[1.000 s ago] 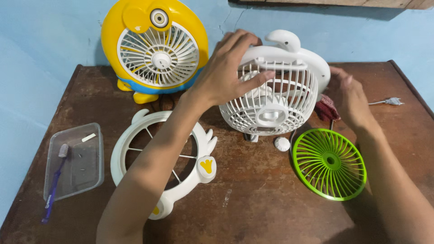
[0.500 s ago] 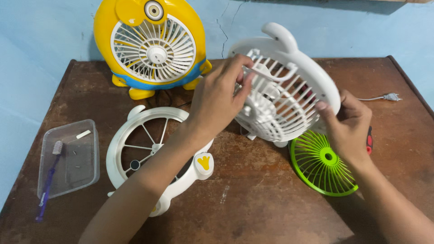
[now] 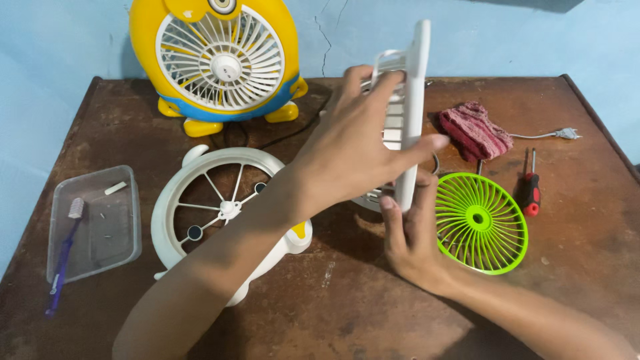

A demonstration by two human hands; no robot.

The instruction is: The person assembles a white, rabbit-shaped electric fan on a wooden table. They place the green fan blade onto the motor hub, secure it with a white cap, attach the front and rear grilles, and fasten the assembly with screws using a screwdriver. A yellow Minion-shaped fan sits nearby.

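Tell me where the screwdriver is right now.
The red-handled screwdriver lies on the right side of the brown table in the head view, just right of the green fan grille and below the white power plug.

light: even, moderately bright | shadows: soft, under forearms | focus: sharp | blur: slight on hands

left hand (image 3: 353,157) + right hand (image 3: 410,240) | grip white fan (image 3: 408,100) edge-on
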